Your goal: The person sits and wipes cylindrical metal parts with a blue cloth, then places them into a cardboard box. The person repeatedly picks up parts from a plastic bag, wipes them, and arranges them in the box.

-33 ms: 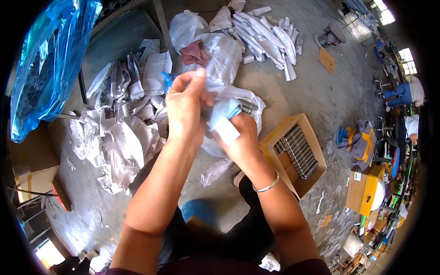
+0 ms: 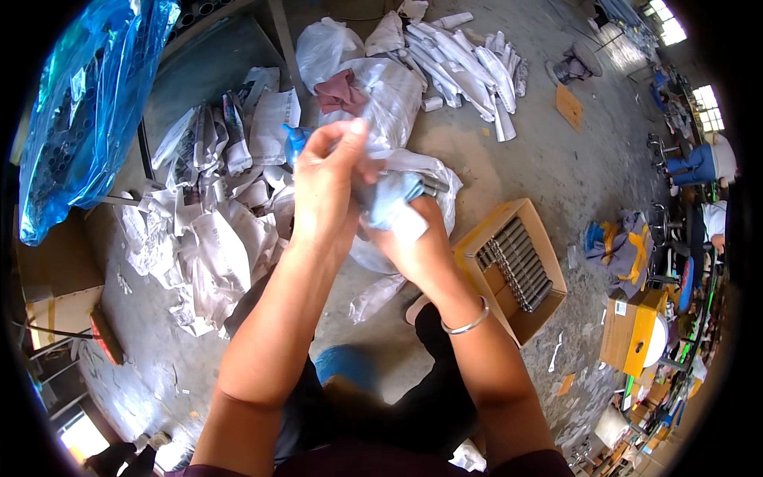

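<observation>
My right hand (image 2: 409, 238) is closed around a light blue cloth (image 2: 395, 199) with a white patch (image 2: 408, 225) hanging at its lower side. My left hand (image 2: 324, 187) is raised just to the left of the cloth, its fingers curled in toward the thumb. Motion blur hides what those fingers hold, if anything. Behind my hands lies a clear plastic bag (image 2: 443, 176), with grey metal rods (image 2: 434, 184) showing beside the cloth. A blue nozzle-like object (image 2: 296, 141) stands behind my left hand.
To the right, an open cardboard box (image 2: 548, 306) holds rows of metal drill bits (image 2: 517, 258). Crumpled paper wrappers (image 2: 214, 250) pile up at the left. Rolled white paper bundles (image 2: 469, 67) and a dark red cloth (image 2: 340, 93) lie farther back. Blue plastic sheeting (image 2: 87, 111) hangs far left.
My right hand and the blue cloth have shifted very slightly, and the white patch has swung a little to the right. My left hand keeps nearly the same curled pose.
</observation>
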A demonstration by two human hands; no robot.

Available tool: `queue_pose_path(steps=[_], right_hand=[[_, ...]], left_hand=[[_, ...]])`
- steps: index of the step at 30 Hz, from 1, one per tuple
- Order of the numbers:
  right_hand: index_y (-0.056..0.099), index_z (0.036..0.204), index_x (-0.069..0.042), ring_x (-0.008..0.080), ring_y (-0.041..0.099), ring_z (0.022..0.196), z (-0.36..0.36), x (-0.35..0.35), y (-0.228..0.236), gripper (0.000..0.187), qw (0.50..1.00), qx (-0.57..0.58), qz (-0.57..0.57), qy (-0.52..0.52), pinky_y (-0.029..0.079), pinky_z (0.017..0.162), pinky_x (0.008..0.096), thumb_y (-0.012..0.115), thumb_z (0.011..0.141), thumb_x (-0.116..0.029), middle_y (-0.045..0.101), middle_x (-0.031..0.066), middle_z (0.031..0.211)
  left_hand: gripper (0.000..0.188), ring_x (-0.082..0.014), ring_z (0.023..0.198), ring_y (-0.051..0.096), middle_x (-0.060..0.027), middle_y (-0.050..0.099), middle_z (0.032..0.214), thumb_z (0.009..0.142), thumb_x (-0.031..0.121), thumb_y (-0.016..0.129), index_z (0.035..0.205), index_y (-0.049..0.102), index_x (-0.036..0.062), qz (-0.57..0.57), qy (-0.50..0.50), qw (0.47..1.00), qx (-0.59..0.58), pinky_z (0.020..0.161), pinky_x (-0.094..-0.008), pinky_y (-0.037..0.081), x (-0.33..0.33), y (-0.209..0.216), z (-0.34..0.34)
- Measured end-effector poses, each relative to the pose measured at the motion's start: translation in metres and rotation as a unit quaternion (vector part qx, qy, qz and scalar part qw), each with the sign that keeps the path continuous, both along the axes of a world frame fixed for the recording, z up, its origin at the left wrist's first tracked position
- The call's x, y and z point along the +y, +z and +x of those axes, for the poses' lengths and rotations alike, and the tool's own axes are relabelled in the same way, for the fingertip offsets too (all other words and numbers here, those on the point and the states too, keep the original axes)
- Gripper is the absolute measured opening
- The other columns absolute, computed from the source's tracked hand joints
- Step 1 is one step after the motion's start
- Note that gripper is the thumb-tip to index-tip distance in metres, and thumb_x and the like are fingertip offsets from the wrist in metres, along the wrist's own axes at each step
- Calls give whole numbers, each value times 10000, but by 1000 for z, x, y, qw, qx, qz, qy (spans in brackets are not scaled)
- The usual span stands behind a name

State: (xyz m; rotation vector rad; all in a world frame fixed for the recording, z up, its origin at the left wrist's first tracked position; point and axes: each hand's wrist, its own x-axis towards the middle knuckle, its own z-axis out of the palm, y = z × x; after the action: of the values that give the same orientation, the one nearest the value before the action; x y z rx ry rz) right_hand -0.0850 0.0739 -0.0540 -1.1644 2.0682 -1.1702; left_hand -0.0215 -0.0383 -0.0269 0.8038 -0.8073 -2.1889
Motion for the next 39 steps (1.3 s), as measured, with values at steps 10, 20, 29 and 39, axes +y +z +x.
queue_pose_path(steps=[10, 20, 29, 39], right_hand=[[509, 1199, -5, 134, 545, 941, -16, 8, 9, 456, 966, -247, 63, 33, 450, 828, 295, 679, 811, -172, 589, 50, 1037], [512, 1171, -12, 79, 519, 878, -24, 20, 17, 415, 939, -341, 22, 22, 455, 744, 241, 698, 806, -84, 559, -5, 1001], [266, 1399, 6, 312, 307, 1335, -54, 41, 34, 734, 801, -548, -232, -64, 247, 1095, 496, 449, 916, -516, 328, 168, 1434], [275, 1399, 15, 332, 319, 1324, -57, 44, 37, 777, 770, -575, -272, -54, 242, 1090, 511, 372, 913, -584, 339, 162, 1431]], left_hand=[[300, -238, 942, 602, -130, 626, 913, 898, 193, 603, 1080, 521, -30, -63, -107, 992, 9, 870, -361, 455, -1, -1, 3], [335, -229, 983, 554, -133, 616, 1034, 926, 288, 544, 1094, 499, 2, 9, -185, 977, 102, 903, -373, 421, 4, 1, 5], [393, -278, 1106, 538, -125, 582, 1097, 914, 373, 539, 1215, 456, 132, 99, -119, 973, 172, 977, -532, 375, -19, -4, 12], [490, -261, 1072, 551, -142, 570, 1126, 853, 136, 610, 1289, 409, 41, 68, -195, 966, 154, 951, -425, 424, -11, 0, 11]])
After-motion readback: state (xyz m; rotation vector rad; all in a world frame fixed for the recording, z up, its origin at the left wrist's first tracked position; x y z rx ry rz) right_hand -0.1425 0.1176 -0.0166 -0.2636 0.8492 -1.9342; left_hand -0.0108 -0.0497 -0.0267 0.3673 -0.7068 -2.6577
